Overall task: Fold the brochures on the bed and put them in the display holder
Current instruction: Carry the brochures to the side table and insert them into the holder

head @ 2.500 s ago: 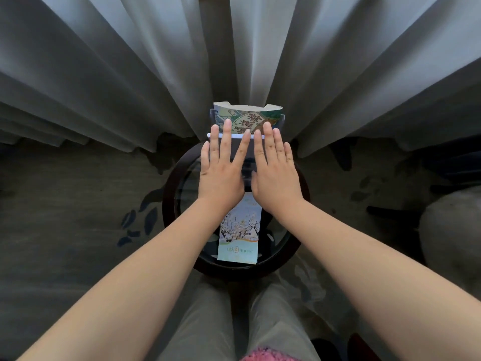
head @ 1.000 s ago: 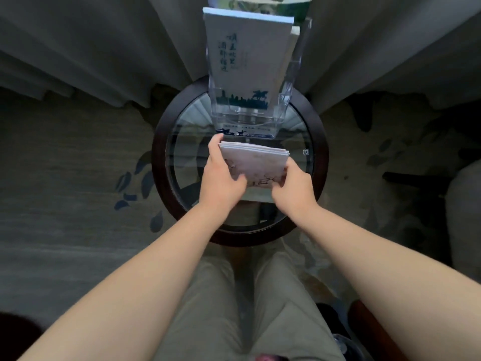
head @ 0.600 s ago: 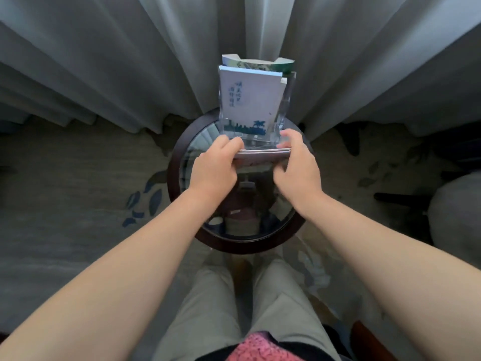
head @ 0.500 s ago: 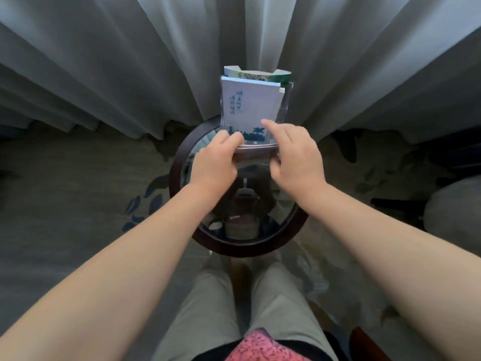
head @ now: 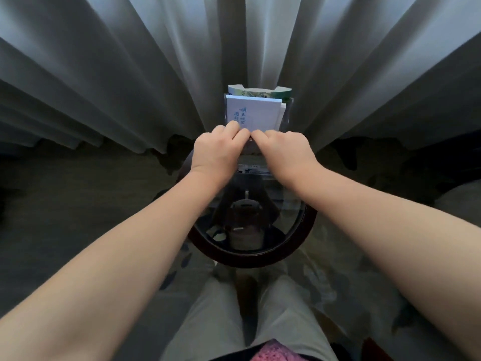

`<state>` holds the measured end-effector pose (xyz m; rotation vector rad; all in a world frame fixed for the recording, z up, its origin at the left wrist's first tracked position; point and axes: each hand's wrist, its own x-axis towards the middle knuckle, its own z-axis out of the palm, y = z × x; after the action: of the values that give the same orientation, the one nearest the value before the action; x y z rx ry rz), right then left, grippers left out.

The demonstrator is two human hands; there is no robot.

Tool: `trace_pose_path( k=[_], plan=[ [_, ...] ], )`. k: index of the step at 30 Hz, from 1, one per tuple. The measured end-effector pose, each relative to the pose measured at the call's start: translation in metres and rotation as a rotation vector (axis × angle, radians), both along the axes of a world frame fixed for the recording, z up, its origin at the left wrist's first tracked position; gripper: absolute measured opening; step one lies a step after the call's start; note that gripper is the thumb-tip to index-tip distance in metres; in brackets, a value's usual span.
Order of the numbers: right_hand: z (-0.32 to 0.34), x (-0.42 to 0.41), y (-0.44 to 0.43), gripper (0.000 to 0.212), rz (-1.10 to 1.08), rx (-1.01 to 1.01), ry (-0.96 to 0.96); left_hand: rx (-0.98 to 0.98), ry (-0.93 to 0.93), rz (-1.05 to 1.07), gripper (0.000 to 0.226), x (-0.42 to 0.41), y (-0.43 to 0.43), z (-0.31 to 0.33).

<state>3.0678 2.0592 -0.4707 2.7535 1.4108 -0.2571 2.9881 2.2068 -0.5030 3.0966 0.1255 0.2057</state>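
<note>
I take the clear display holder [head: 285, 110] as my landmark; it stands at the far edge of the round glass tabletop [head: 299, 238], against the grey curtain [head: 104, 74]. Just in front of its lower left, my left hand [head: 217, 155] is curled, fingers bunched at the holder's front lip. Whether this grip pinches anything I cannot tell, since the knuckles hide the fingertips. Inside the holder, above both hands, a white brochure [head: 256, 113] with blue lettering stands upright, with a green-patterned brochure [head: 260, 90] behind it. At the holder's lower right, my right hand [head: 283, 152] is curled the same way, fingertips touching the left hand's; its grip is likewise hidden.
</note>
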Motion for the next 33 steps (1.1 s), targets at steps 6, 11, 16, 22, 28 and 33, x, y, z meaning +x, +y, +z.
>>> trace_pose_path(
  k=[6,11,16,22,28,33],
  plan=[
    [-0.003,0.013,0.003,0.052,-0.024,-0.026,0.045,-0.043,-0.003,-0.082,0.055,0.007,0.013,-0.010],
    [-0.001,0.025,0.004,0.049,-0.059,-0.012,0.010,-0.091,0.030,-0.078,0.060,0.019,0.015,-0.001],
    [-0.006,0.036,0.010,0.042,-0.022,-0.001,0.016,-0.128,0.039,-0.053,0.056,0.022,0.017,-0.006],
    [-0.014,0.056,0.023,0.039,-0.059,-0.016,-0.001,-0.238,0.004,-0.010,0.051,0.042,0.025,-0.016],
    [-0.018,0.074,0.016,0.034,-0.107,-0.082,-0.016,-0.511,0.004,0.259,0.058,0.039,0.017,-0.029],
    [-0.027,0.078,0.012,0.044,-0.104,-0.053,0.009,-0.642,0.327,0.532,0.071,-0.013,-0.023,-0.066]
  ],
)
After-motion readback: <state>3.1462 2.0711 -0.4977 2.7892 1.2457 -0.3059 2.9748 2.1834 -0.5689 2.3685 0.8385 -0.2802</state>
